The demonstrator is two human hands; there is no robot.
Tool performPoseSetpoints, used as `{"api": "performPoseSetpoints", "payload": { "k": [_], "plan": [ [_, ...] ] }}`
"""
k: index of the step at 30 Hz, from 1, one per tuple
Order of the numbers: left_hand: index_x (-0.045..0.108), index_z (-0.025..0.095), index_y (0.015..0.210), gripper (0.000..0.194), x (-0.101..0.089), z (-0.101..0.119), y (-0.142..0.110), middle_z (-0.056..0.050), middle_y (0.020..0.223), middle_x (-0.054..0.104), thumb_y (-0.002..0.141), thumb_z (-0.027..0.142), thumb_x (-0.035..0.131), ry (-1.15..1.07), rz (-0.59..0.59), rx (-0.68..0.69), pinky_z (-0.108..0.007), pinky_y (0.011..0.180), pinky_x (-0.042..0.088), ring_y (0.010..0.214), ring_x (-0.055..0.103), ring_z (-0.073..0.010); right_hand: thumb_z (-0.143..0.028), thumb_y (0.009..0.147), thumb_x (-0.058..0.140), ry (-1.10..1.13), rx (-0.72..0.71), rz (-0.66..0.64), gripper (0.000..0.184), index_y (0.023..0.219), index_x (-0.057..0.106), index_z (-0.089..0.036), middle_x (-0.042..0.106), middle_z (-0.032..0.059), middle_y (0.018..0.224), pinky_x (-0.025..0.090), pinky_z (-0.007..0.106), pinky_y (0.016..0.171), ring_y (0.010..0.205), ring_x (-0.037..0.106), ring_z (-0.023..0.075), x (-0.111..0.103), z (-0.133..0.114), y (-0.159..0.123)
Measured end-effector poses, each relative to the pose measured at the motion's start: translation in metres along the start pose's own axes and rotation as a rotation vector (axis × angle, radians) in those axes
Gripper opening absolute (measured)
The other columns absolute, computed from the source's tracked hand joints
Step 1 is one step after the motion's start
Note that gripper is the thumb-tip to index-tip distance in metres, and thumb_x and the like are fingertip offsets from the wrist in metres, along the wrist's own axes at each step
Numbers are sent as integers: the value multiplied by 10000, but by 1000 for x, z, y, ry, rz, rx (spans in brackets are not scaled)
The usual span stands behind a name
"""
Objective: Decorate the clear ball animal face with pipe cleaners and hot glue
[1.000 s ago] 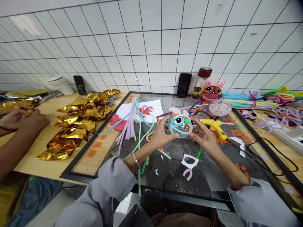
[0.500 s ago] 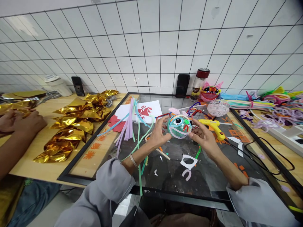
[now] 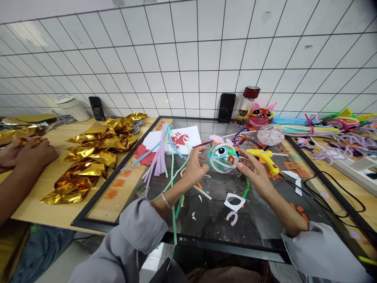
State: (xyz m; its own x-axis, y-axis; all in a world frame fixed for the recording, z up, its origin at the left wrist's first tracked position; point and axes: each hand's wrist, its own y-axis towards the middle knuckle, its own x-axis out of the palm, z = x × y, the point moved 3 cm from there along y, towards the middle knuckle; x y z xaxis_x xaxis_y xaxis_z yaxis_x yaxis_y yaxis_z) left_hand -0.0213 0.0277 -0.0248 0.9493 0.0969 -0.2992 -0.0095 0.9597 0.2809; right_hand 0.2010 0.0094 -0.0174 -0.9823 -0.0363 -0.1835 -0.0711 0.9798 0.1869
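Glass tabletop point(image 3: 212, 232) | ball point(image 3: 223, 158) between both | left grip point(image 3: 205, 159) spread | right grip point(image 3: 238, 158) pinching its side

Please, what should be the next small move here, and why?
Perhaps bring the left hand gently against the decorated ball: its fingers look loosely open beside one side, while the right hand seems to touch the other.

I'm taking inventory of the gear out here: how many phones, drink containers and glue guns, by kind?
Upright black phones: 2
Clear bottle with dark red lid: 1
White lidded cup: 1
Yellow glue gun: 1
Total: 5
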Motion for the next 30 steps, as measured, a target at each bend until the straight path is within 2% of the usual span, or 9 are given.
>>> {"api": "performPoseSetpoints", "payload": {
  "k": [4,5,7,10,13,16,18,22,30],
  "plan": [
    [616,182,963,142,-16,7,7,-39,977,636,832,214,572,15,122,50,-239,677,446,792,572,-131,-595,765,707,-8,-3,77,629,1290,624,-259,645,97,1301,531,368,779,917,654,219,-4,0,1],
    [616,180,876,114,-23,10,11,-24,878,640,880,277,555,44,143,78,-244,680,443,766,571,-133,-604,747,715,-7,-2,125,629,1261,640,-249,658,101,1270,529,367,755,883,651,216,-6,0,1],
    [598,181,799,192,-46,15,19,-7,764,632,919,311,524,148,244,124,-252,680,430,726,572,-138,-610,727,725,0,-9,222,612,1207,665,-235,683,100,1194,524,371,736,835,643,210,-10,0,1],
    [582,184,773,334,-90,15,30,-24,734,642,994,353,398,338,514,114,-268,686,420,708,580,-153,-582,739,726,31,-51,305,533,1144,685,-239,702,80,1108,522,382,752,813,637,201,-12,-3,0],
    [600,188,769,371,-123,8,35,-45,761,667,1000,371,376,601,663,-36,-294,732,426,752,614,-187,-548,758,724,57,-105,335,471,1120,686,-248,706,64,1060,532,397,768,803,636,196,-11,-7,-1],
    [654,186,917,251,-133,-3,37,-89,952,721,909,416,554,825,569,-226,-323,787,442,941,657,-255,-529,756,732,74,-126,331,451,1109,686,-253,705,58,1034,544,419,798,804,642,196,-10,-8,-2],
    [646,170,1103,368,-132,-9,35,-136,1103,715,846,432,628,939,462,-316,-353,835,451,1067,645,-304,-521,751,738,78,-124,322,447,1105,685,-253,704,60,1024,552,425,804,808,648,199,-9,-7,-2],
    [650,81,1176,389,-128,-17,34,-244,1164,694,886,297,507,1083,270,-454,-406,845,465,1109,645,-367,-519,777,717,42,-136,304,445,1126,675,-247,706,81,1039,566,427,789,833,659,214,-10,-5,-2],
    [732,82,1094,392,-141,1,27,-276,1116,704,890,175,411,1100,295,-495,-435,832,491,1063,671,-381,-524,780,711,37,-133,274,453,1129,668,-239,699,75,1011,563,411,779,824,656,209,-9,-4,-1]
  ]
}}
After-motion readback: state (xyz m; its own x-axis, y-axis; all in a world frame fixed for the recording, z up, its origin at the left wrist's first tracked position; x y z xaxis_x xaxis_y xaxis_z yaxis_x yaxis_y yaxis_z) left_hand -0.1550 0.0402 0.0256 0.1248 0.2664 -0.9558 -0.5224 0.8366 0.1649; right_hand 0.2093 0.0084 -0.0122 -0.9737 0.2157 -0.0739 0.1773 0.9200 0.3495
